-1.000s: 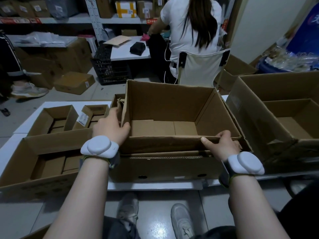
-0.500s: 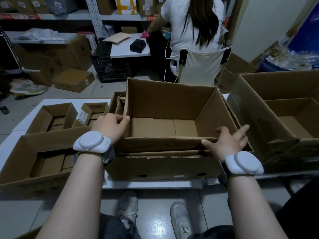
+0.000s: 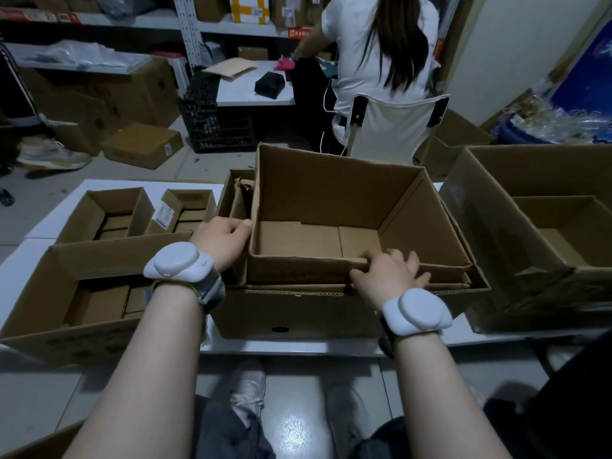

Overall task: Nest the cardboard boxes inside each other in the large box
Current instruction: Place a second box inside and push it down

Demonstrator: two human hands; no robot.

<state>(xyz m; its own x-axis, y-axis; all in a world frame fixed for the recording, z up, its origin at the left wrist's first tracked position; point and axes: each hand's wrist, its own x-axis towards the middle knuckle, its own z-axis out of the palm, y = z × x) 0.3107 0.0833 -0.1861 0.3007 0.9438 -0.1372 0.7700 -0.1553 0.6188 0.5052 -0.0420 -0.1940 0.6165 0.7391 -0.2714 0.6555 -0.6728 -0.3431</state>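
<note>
Cardboard covers the bench (image 3: pixel 298 346): a smaller box (image 3: pixel 331 193) sits partway down inside the large box (image 3: pixel 298 314), its rim above the outer one. The left hand (image 3: pixel 222 240) grips the smaller box's left wall; the right hand (image 3: pixel 387 276) lies across its near rim, fingers spread.

The white table (image 3: pixel 291 347) in front of me carries open boxes: the big box (image 3: pixel 298 314) at centre, a left box (image 3: pixel 99 339) touching it, a right box (image 3: pixel 490 233), two small boxes (image 3: pixel 109 210) (image 3: pixel 188 207) behind.
</note>
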